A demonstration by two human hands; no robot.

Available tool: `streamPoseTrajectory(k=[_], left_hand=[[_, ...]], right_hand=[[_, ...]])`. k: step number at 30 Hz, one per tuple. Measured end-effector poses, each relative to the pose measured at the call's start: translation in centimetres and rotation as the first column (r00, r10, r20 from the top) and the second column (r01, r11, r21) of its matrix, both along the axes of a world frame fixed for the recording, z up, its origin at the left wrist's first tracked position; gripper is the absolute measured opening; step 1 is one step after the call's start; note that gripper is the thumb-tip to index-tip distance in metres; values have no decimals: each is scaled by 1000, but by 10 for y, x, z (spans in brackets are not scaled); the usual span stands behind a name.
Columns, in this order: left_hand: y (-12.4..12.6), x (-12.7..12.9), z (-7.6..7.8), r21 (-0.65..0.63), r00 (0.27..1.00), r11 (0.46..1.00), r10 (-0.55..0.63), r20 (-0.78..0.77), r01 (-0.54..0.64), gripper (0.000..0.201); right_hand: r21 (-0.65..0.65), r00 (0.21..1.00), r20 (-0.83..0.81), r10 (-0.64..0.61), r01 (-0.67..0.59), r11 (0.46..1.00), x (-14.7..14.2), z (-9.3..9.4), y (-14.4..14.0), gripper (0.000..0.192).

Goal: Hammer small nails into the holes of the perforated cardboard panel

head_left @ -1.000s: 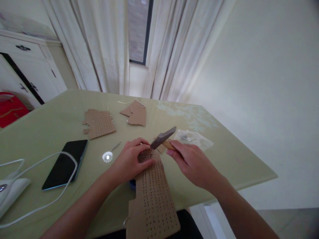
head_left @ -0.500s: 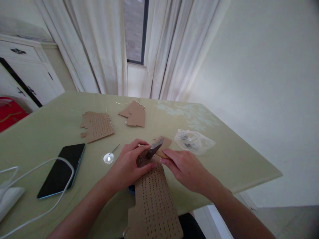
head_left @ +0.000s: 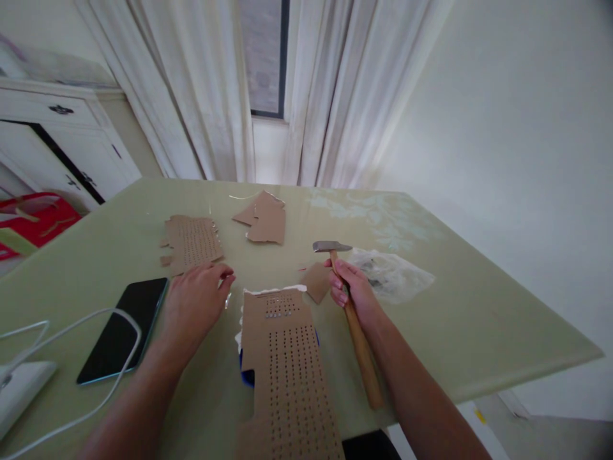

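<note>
My right hand (head_left: 352, 287) is wrapped round the wooden handle of a hammer (head_left: 363, 348), just below its metal head, right of a long perforated cardboard piece (head_left: 287, 332). This cardboard has rows of small holes and a short row of shiny grey dots near its far end. White ragged material and something blue show from under its edges. My left hand (head_left: 196, 306) is over the table left of the cardboard, thumb and fingers curled together in a pinch. What they hold, if anything, cannot be made out. A shiny sliver shows beside the thumb.
A phone (head_left: 124, 329) and a white cable (head_left: 136, 322) lie at left. Further back are a holed cardboard piece (head_left: 194, 243) and torn cardboard scraps (head_left: 268, 220). A small cardboard piece (head_left: 316, 282) and a clear plastic bag (head_left: 397, 275) lie near the hammer.
My left hand has left the cardboard and moved left, covering most of the white disc and the thin metal piece. My right hand has drawn the hammer back to the right, its head now raised.
</note>
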State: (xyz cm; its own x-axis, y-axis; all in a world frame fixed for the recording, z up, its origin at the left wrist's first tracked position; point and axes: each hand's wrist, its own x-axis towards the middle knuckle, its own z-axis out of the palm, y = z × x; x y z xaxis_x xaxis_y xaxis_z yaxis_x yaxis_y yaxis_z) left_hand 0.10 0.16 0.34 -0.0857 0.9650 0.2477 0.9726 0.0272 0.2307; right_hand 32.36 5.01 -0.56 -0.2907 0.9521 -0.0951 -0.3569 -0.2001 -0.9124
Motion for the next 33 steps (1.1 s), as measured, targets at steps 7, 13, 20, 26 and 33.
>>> streamPoseTrajectory(k=[7,13,20,26,33], left_hand=[[7,-22,-14,-232,996,971,48,-78,-65,28],[11,-30,-28,-305,999,952,-3,-44,-11,30],[13,-18,-22,-190,1000,982,2,17,1,22],[-8,17,7,289,849,957,-180,496,34,29],[-45,59,22,341,752,878,-468,464,336,8]], right_hand=[[-78,998,-54,-28,24,997,4,-9,-4,57],[-100,995,-100,-7,-3,995,0,-4,-11,50],[-116,994,-105,9,-21,993,-4,0,-16,54],[-119,995,-99,-17,5,993,-5,1,-17,52],[-130,996,-85,-28,17,991,-6,1,-17,54]])
